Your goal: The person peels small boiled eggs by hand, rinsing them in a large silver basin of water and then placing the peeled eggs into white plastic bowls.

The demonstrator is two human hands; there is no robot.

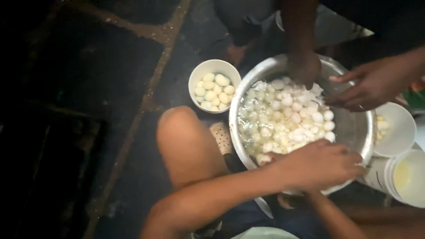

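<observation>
My left hand (321, 166) lies knuckles up across the near rim of the big metal basin (354, 128), fingers curled down over something I can't make out, so I can't tell what it grips. My right hand is hidden beneath it. The basin holds water and a heap of small pale peeled eggs (287, 119). At its far side two other hands (305, 68) (376, 84) reach in. To the left stands a round white bowl (198, 75) of more eggs, beside my bare knee (183, 132). On the right sit plain white plastic cups (398, 128), unlabelled, one yellowish inside, on the dark floor (88, 88).
</observation>
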